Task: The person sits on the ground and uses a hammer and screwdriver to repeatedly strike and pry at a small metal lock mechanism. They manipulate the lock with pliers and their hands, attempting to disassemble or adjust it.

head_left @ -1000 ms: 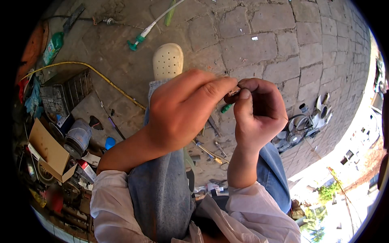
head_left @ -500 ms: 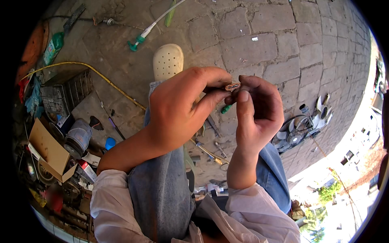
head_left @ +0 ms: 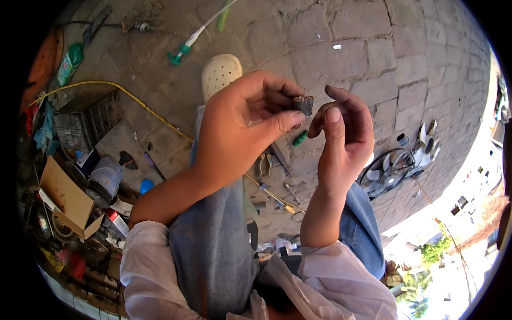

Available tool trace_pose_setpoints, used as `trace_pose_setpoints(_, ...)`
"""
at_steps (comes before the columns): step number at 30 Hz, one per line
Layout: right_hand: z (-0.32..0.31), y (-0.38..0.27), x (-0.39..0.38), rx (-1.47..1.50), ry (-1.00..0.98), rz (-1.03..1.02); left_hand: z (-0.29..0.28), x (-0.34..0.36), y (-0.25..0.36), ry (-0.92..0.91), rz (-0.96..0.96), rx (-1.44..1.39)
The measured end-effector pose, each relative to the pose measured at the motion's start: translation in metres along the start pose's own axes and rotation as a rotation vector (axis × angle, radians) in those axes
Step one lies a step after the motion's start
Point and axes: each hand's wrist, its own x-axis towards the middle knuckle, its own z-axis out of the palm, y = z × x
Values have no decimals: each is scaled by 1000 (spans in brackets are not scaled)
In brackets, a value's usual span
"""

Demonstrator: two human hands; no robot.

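Note:
Between the thumb and fingertips of my left hand (head_left: 234, 125) is a small dark piece (head_left: 303, 105), short and stubby, with a coppery-brown rim at its upper end. I cannot tell exactly what part it is. My right hand (head_left: 344, 130) is just to its right, apart from it, with curled, loosely spread fingers and nothing visible in them. The fingertips of both hands look blackened. Below the hands, a green-handled tool (head_left: 300, 138) lies on the paving, near pliers (head_left: 263, 165) and a hammer (head_left: 281, 159).
Black fan parts (head_left: 392, 168) lie on the paving at right. A yellow hose (head_left: 136, 104) crosses the ground at left, beside a dark crate (head_left: 88, 122), an open cardboard box (head_left: 66, 194) and a bucket (head_left: 105, 178). A green-and-white nozzle (head_left: 184, 49) lies ahead of my shoe (head_left: 221, 74).
My right hand has let go of the small piece and drawn slightly away to the right. My left hand keeps hold of it, now tilted so its dark side shows.

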Motion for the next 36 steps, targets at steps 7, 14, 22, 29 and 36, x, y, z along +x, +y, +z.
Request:
trace_pose_setpoints(7, -67, 174, -66, -294, 390, 438, -46, 36, -64, 148, 88, 256)
trace_pose_setpoints(14, -102, 274, -198, -701, 274, 530, -85, 50, -137, 8, -100, 761)
trace_pose_setpoints(22, -93, 277, -130, -701, 453, 243, -91, 85, -170, 7, 2, 994)
trace_pose_setpoints(29, -94, 257, -62, -698, 485, 410, -88, 108, -167, -94, 515, 1563)
trace_pose_setpoints(36, -53, 195, -55, -457, 263, 323, -94, 99, -167, 3, 533, 1666)
